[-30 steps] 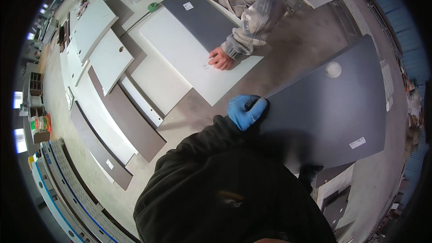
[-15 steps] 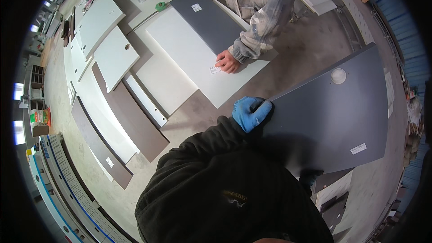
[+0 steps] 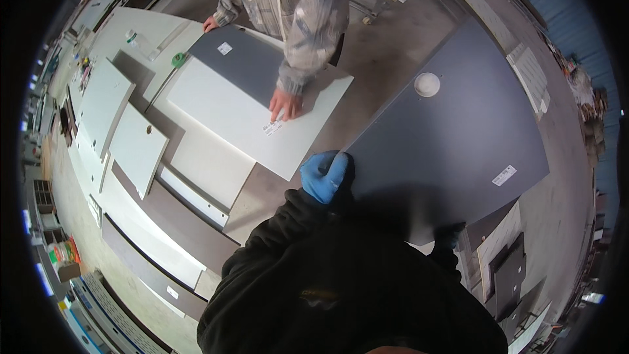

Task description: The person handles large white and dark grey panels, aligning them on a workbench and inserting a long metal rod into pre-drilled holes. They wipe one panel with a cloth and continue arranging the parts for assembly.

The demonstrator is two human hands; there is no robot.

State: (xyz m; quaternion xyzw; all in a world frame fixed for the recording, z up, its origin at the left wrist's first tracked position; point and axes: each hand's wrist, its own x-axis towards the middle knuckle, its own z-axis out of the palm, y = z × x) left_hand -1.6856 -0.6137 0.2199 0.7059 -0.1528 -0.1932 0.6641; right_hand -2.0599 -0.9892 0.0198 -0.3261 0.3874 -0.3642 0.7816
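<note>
A large dark grey panel (image 3: 452,131) with a round hole near its far edge and a white label (image 3: 504,175) is held up in front of me, tilted. My left hand (image 3: 324,176), in a blue glove, is closed round the panel's left edge, thumb on the face toward me. At the lower edge, my right hand (image 3: 448,237) is in deep shadow, seemingly gripping the panel; its fingers are mostly hidden. Across from me, a co-worker's hand (image 3: 285,104) touches a label (image 3: 272,127) on a white panel (image 3: 226,111), beside a smaller grey panel (image 3: 236,59).
White and brown boards, among them a white board with a hole (image 3: 137,147), lie overlapping on the left. A clear bottle (image 3: 141,44) and a green tape measure (image 3: 179,59) are farther back. Dark panels (image 3: 508,275) stand at the lower right, near stacked pale strips (image 3: 528,75).
My view has swung right, so the table and co-worker sit farther left. The grey panel stays in my hands, its far end reaching higher in view. The co-worker's hand remains at the label.
</note>
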